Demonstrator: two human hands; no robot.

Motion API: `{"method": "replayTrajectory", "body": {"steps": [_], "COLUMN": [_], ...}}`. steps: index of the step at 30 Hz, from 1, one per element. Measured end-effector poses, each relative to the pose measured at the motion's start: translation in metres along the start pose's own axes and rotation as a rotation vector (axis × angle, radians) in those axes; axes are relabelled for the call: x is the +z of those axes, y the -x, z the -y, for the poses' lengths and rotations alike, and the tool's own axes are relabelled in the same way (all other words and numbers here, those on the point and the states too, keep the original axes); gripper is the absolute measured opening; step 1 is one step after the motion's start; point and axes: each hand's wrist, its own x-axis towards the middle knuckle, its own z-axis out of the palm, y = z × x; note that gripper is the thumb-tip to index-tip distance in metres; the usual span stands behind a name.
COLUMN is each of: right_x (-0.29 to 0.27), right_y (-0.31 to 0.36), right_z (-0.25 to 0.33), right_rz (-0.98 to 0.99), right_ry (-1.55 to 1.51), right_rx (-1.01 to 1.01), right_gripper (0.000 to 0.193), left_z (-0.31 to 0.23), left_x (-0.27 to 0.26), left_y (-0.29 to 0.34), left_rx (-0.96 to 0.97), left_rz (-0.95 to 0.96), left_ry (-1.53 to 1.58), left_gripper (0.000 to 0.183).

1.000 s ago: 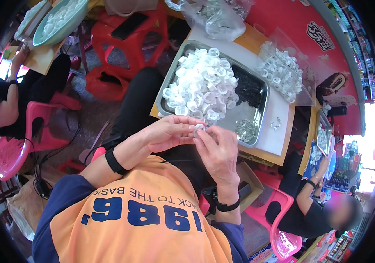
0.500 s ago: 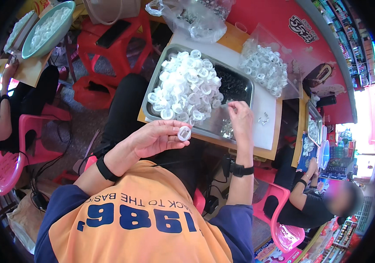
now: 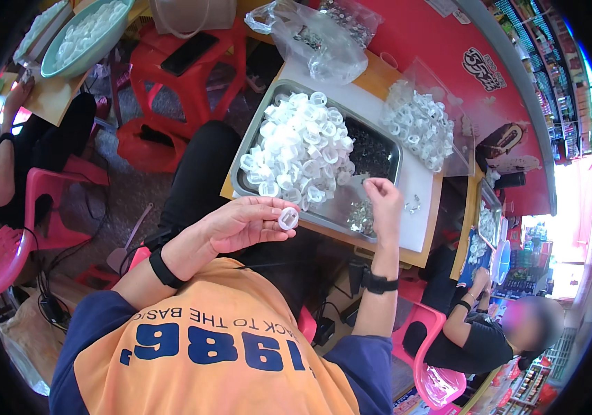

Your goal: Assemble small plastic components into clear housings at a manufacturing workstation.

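Note:
My left hand (image 3: 247, 225) is closed, with a small round translucent white plastic piece (image 3: 288, 218) pinched between thumb and fingers just off the tray's near edge. My right hand (image 3: 385, 202) hovers over the right part of the metal tray (image 3: 242, 181), its thumb and forefinger pressed together; whatever is between them is too small to make out. A heap of similar white plastic pieces (image 3: 299, 145) fills the tray's left side. Small black parts (image 3: 372, 149) lie at its far right, and tiny shiny metal bits (image 3: 361, 217) lie beside my right hand.
A clear bag of plastic pieces (image 3: 417, 124) and another bag with metal bits (image 3: 327, 45) lie behind the tray. Loose metal bits (image 3: 413, 205) rest on the white board. A red stool (image 3: 171, 76) holds a phone (image 3: 189, 54). Co-workers (image 3: 476, 328) sit on both sides.
The view has shifted slightly. My right hand's fingers have drawn into a tighter pinch and lifted a little off the black parts. The round piece in my left hand has tilted slightly.

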Motion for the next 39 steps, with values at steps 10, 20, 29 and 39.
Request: {"method": "replayTrajectory", "body": {"steps": [10, 20, 29, 39], "right_x": [-0.005, 0.001, -0.011, -0.005], "right_y": [0.061, 0.014, 0.028, 0.072], "right_z": [0.027, -0.01, 0.015, 0.056], "right_rz": [0.221, -0.018, 0.062, 0.163], "right_ry": [-1.308, -0.698, -1.002, -1.366], "right_rx": [0.264, 0.223, 0.195, 0.228], "right_gripper": [0.008, 0.004, 0.005, 0.016], "left_z": [0.001, 0.002, -0.001, -0.001], "left_x": [0.007, 0.004, 0.003, 0.004], "left_y": [-0.003, -0.003, -0.003, -0.006], "left_rx": [-0.022, -0.021, -0.017, -0.043], "left_rz": [0.013, -0.028, -0.028, -0.017], "left_ry": [0.012, -0.003, 0.031, 0.032], "left_gripper": [0.031, 0.031, 0.03, 0.03]}}
